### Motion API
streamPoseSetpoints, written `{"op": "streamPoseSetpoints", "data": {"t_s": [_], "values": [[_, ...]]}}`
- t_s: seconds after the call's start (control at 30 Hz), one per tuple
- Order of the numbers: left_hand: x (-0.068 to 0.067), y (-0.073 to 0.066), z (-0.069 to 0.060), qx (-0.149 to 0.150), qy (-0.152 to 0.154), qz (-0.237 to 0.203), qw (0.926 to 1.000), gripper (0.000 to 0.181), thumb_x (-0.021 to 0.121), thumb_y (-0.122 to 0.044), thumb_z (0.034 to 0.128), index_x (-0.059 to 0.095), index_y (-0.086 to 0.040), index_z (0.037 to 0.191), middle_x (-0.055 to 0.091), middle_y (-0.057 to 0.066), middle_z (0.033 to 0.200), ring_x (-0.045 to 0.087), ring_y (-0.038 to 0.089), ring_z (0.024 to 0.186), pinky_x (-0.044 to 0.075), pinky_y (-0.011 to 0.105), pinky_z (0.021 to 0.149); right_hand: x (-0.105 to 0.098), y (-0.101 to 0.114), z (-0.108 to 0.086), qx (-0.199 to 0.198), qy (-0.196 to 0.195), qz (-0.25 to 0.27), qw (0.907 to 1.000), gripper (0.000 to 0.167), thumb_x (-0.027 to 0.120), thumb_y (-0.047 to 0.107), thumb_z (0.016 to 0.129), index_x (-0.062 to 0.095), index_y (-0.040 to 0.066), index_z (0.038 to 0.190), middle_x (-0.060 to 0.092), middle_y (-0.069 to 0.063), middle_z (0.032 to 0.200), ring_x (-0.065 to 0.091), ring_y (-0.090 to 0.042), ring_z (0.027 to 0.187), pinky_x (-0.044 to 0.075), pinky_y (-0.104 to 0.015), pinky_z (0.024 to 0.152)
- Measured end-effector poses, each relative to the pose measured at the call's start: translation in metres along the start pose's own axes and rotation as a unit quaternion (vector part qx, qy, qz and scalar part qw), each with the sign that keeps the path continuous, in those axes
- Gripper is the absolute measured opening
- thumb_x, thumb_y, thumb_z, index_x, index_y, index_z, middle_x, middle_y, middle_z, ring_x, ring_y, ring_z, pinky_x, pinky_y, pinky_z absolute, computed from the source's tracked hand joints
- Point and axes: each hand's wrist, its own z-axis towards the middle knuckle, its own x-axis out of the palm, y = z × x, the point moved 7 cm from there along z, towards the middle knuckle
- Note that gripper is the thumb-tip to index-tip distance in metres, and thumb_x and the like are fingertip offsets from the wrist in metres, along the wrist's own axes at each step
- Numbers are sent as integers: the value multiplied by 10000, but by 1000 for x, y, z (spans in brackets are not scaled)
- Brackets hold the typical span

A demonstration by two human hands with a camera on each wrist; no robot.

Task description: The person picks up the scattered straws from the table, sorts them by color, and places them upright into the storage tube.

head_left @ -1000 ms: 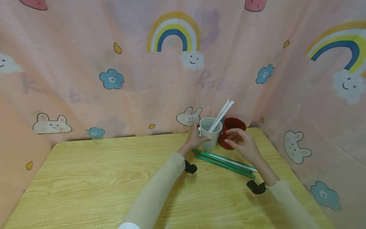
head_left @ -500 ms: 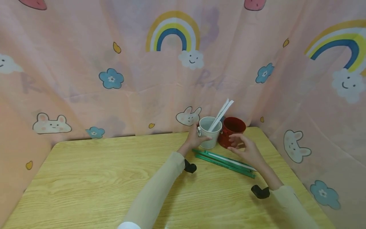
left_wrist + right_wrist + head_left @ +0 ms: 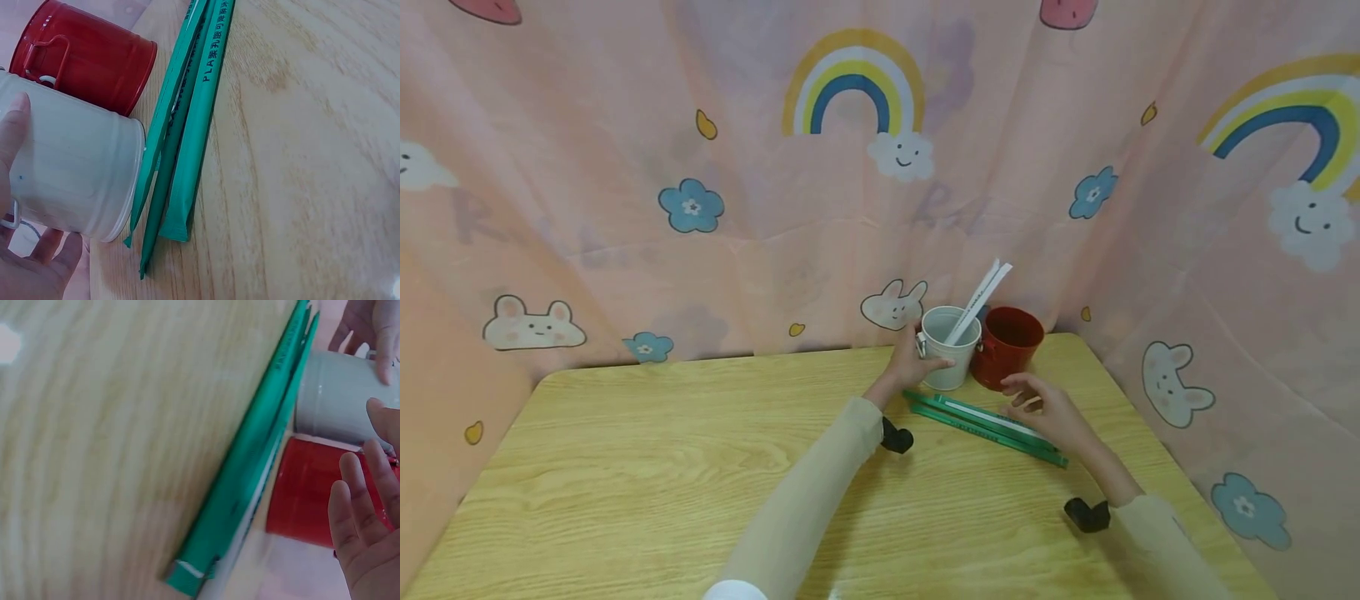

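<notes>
- Fingers of left hand (image 3: 912, 363) gripped white bucket (image 3: 946, 368); those of right hand (image 3: 1052, 412) spread loosely, held nothing.
- Seemingly done: white sticks (image 3: 981, 300) leaned inside white bucket.
- Seemingly left: green sticks (image 3: 977, 425) lay before it.

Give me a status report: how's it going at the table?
Left hand gripping white bucket. White packets leaning inside it. Right hand empty, near green packets on table. Nothing seen blocking those.

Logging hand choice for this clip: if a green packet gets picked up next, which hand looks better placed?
Probably the right hand: it holds nothing and hovers close by the green packets, fingers loose. The left hand is occupied, gripping the white bucket.
</notes>
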Motion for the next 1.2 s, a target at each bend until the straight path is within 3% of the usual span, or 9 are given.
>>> {"op": "streamPoseSetpoints", "data": {"t_s": [0.27, 0.6, 0.93, 1.2], "values": [[0, -1, -1, 61, 18, -67, 10000, 769, 788, -49, 773, 340, 5, 1395, 469, 172, 1370, 465, 294, 1263, 357, 432, 1111, 8, -12, -3, 33, 249, -113, 9996, 354, 706, 87, 858, 581, 8, 1179, 649, -198, 1085, 600, -137, 867, 528, -209, 739], [1, 0, -1, -56, 69, -131, 9999, 768, 775, -57, 791, 318, -13, 1406, 446, 160, 1388, 442, 289, 1284, 338, 441, 1126, 11, -14, -6, -146, 409, -568, 9974, 316, 730, 95, 836, 606, -4, 1110, 676, -91, 970, 605, -155, 834, 519, -215, 693], [0, -1, -2, -127, 87, -159, 9998, 777, 776, -52, 787, 313, -13, 1411, 443, 160, 1392, 437, 289, 1290, 331, 430, 1132, 16, -21, -6, -79, 647, -695, 9954, 303, 722, 117, 847, 624, 13, 1114, 687, -86, 989, 607, -114, 820, 516, -214, 695], [0, -8, -1, 301, 95, -204, 9993, 718, 777, -18, 774, 391, 27, 1378, 511, 194, 1339, 493, 321, 1238, 374, 441, 1095, 18, -20, -5, -26, 776, -671, 9947, 300, 706, 83, 853, 623, 2, 1130, 694, -102, 1020, 626, -180, 862, 530, -247, 745]]}}
